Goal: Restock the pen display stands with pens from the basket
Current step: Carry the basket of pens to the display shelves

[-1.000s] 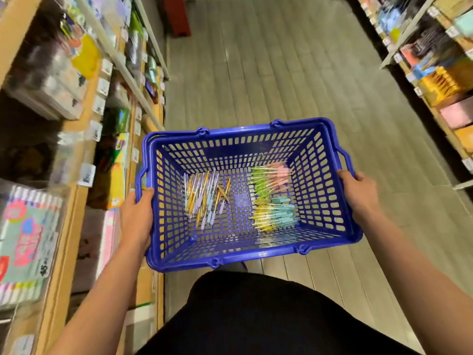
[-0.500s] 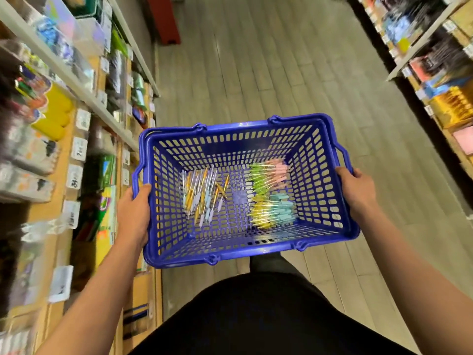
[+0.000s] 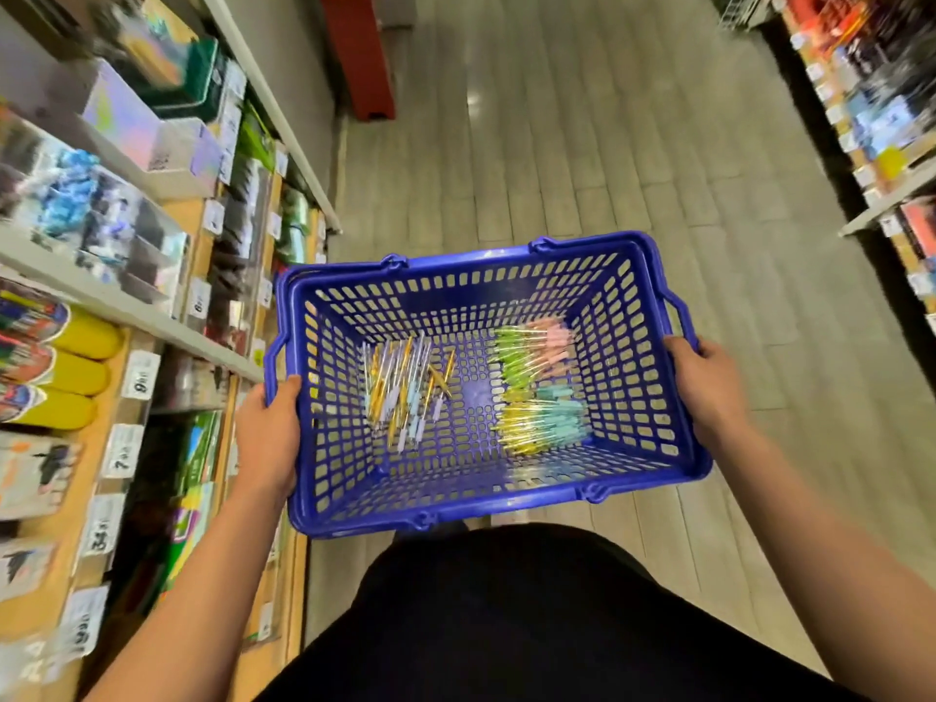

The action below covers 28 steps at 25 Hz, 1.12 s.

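A blue plastic basket [image 3: 628, 316] hangs in front of me over the aisle floor. My left hand [image 3: 268, 438] grips its left rim and my right hand [image 3: 709, 382] grips its right rim. Inside lie two heaps of pens: a loose bunch of yellow, white and pale blue pens [image 3: 405, 392] on the left, and bundles of green, pink, yellow and teal pens [image 3: 537, 392] on the right. No pen display stand can be made out; the shelves are blurred.
Stocked shelves with price tags [image 3: 142, 377] run along my left, close to the basket. More shelves [image 3: 881, 144] line the right side of the aisle. A red object [image 3: 359, 53] stands at the far end of the wooden floor [image 3: 557, 169].
The view has slid forward along the aisle; the left shelves shifted past and the basket stays held level between both hands, pens unmoved.
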{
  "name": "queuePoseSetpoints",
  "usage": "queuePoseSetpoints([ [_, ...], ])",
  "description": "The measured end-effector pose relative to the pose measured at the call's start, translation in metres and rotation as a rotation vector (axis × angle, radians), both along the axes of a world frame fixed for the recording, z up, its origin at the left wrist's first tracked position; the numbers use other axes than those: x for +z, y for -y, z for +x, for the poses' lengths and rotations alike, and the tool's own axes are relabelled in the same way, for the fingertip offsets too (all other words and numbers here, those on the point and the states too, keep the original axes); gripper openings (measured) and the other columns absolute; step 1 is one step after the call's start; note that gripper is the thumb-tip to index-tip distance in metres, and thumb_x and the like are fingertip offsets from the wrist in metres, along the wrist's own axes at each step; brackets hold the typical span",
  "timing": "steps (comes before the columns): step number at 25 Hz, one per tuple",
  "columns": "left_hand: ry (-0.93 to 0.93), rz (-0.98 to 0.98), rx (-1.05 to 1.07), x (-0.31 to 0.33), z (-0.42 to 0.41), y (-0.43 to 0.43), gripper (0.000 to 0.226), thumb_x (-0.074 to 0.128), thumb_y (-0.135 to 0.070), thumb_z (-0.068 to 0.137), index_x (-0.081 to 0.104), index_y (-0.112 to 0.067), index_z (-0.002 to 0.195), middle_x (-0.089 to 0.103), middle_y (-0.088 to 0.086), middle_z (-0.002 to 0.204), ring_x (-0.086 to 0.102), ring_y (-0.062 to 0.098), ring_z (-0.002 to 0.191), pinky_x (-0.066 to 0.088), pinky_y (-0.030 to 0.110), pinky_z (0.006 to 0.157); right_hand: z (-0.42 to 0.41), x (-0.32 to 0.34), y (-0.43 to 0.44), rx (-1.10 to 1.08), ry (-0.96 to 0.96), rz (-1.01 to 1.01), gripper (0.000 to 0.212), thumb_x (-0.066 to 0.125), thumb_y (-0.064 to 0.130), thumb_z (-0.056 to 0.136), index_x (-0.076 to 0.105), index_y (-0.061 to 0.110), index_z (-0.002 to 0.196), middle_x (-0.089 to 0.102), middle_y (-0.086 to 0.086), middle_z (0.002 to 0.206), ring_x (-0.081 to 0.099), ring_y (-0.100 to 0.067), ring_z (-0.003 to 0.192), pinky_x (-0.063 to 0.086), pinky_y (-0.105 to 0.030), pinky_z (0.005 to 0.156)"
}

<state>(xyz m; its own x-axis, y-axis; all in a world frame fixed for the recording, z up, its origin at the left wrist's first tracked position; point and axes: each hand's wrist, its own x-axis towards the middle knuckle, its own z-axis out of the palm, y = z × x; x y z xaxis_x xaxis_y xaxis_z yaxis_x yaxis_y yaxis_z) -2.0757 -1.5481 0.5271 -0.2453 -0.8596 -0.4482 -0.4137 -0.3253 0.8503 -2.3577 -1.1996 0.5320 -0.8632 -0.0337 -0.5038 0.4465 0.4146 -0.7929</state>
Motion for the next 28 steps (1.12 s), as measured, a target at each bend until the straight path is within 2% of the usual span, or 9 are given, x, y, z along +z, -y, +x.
queuePoseSetpoints([
  [3,-0.026,0.028,0.051,-0.001,-0.042,0.034,0.016,0.067,-0.043,0.085,0.066,-0.027,0.086,0.078,0.011,0.096,0.074,0.038,0.092,0.058,0.063,0.085,-0.057,0.0,0.04,0.031,-0.025,-0.023,0.029,0.063,0.046,0.083,0.067,0.022,0.098,0.078,-0.005,0.083,0.077,-0.027,0.072,0.064,-0.045,0.066],
  [5,-0.01,0.023,0.071,-0.005,-0.071,0.062,0.022,0.068,-0.047,0.08,0.065,-0.025,0.087,0.077,0.014,0.096,0.074,0.04,0.091,0.057,0.065,0.083,-0.093,-0.005,0.07,0.04,-0.025,-0.019,0.026,0.063,0.046,0.085,0.066,0.023,0.098,0.078,-0.004,0.083,0.077,-0.026,0.072,0.064,-0.045,0.069],
  [12,-0.03,0.022,0.105,-0.026,-0.17,0.168,0.016,0.067,-0.04,0.084,0.07,-0.034,0.07,0.077,0.002,0.077,0.073,0.024,0.07,0.061,0.055,0.078,-0.206,-0.019,0.191,0.083,-0.016,-0.009,0.021,0.064,0.042,0.09,0.062,0.022,0.097,0.078,-0.006,0.081,0.077,-0.026,0.069,0.064,-0.041,0.064],
  [15,-0.033,0.067,0.153,-0.024,-0.214,0.219,0.01,0.067,-0.042,0.083,0.071,-0.034,0.079,0.078,0.005,0.084,0.076,0.027,0.076,0.062,0.053,0.079,-0.262,-0.011,0.256,0.106,-0.019,0.023,0.022,0.063,0.044,0.09,0.061,0.023,0.097,0.078,-0.005,0.079,0.076,-0.026,0.067,0.064,-0.043,0.065],
  [18,0.024,0.073,0.216,-0.029,-0.241,0.262,0.023,0.066,-0.047,0.08,0.07,-0.026,0.088,0.078,0.006,0.09,0.075,0.032,0.085,0.06,0.056,0.083,-0.311,-0.005,0.324,0.183,-0.022,0.078,0.02,0.061,0.048,0.089,0.059,0.028,0.094,0.077,0.001,0.074,0.076,-0.022,0.063,0.062,-0.038,0.061],
  [21,0.059,0.034,0.263,-0.029,-0.258,0.288,0.026,0.063,-0.047,0.079,0.071,-0.024,0.088,0.077,0.006,0.087,0.074,0.035,0.087,0.058,0.057,0.084,-0.352,-0.008,0.38,0.249,-0.058,0.061,0.017,0.062,0.038,0.09,0.064,0.021,0.093,0.076,0.001,0.072,0.073,-0.019,0.063,0.06,-0.036,0.057],
  [24,0.055,0.037,0.379,-0.03,-0.271,0.305,0.021,0.062,-0.045,0.081,0.073,-0.029,0.088,0.078,0.005,0.086,0.074,0.035,0.085,0.058,0.058,0.084,-0.392,-0.005,0.445,0.354,-0.069,0.05,0.014,0.062,0.038,0.088,0.066,0.025,0.09,0.075,0.008,0.069,0.073,-0.012,0.057,0.052,-0.022,0.043],
  [26,0.045,0.053,0.491,-0.032,-0.278,0.311,0.013,0.062,-0.045,0.081,0.074,-0.039,0.084,0.078,-0.001,0.079,0.074,0.032,0.081,0.06,0.054,0.081,-0.418,-0.009,0.487,0.461,-0.065,0.065,0.016,0.061,0.042,0.085,0.067,0.028,0.091,0.077,0.006,0.073,0.074,-0.015,0.061,0.055,-0.025,0.048],
  [28,0.03,0.032,0.6,-0.034,-0.284,0.312,0.011,0.063,-0.041,0.082,0.074,-0.043,0.08,0.076,-0.008,0.072,0.072,0.027,0.076,0.058,0.048,0.078,-0.436,-0.018,0.527,0.56,-0.047,0.06,0.015,0.062,0.042,0.082,0.069,0.03,0.086,0.078,0.002,0.076,0.076,-0.022,0.068,0.062,-0.036,0.06],
])
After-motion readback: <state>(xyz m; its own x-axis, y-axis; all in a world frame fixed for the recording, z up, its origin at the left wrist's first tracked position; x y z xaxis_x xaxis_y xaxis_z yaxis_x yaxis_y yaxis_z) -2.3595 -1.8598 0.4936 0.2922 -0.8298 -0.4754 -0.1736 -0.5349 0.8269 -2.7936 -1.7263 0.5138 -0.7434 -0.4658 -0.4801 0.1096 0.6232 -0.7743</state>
